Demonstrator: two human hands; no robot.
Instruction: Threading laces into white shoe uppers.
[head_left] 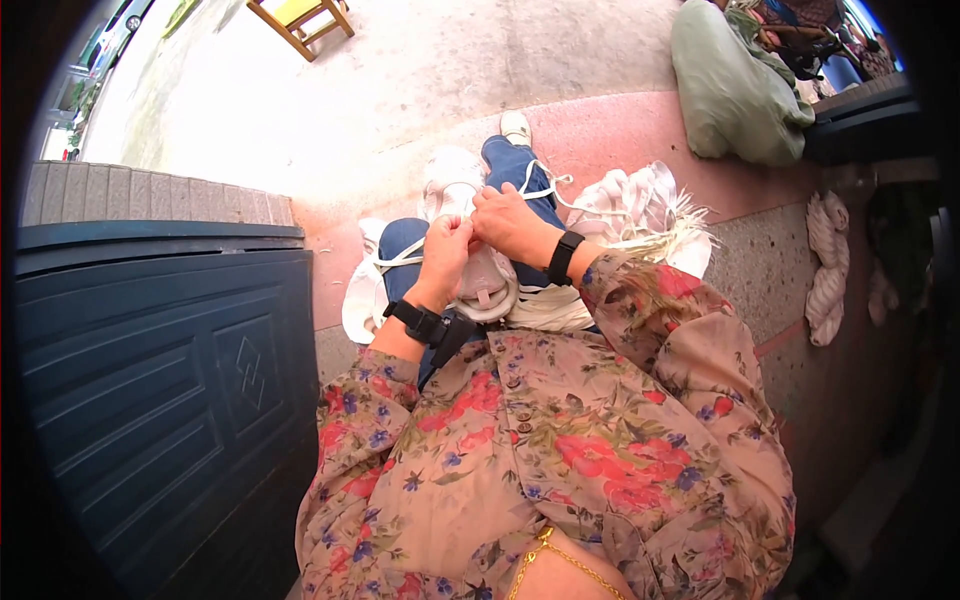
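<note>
A pale pinkish-white shoe (490, 290) lies across my lap between my jeans-clad knees, its toe pointing away from me. My left hand (447, 256) is closed in a pinch over the middle of the shoe, at its lacing. Right beside it, my right hand (515, 225) pinches at the same spot, fingertips almost touching the left ones. Both appear to grip the cream shoelace (545, 180), though my fingers hide the exact hold. One loose end trails over my left knee, another loops over the right. Each wrist wears a black band.
A bundle of whitish laces (660, 225) sits beside my right knee. Further right lie a twisted white hank (827, 265) and a full pale green sack (735, 90). A dark blue door panel (180, 370) stands at my left. A wooden chair (305, 22) is ahead.
</note>
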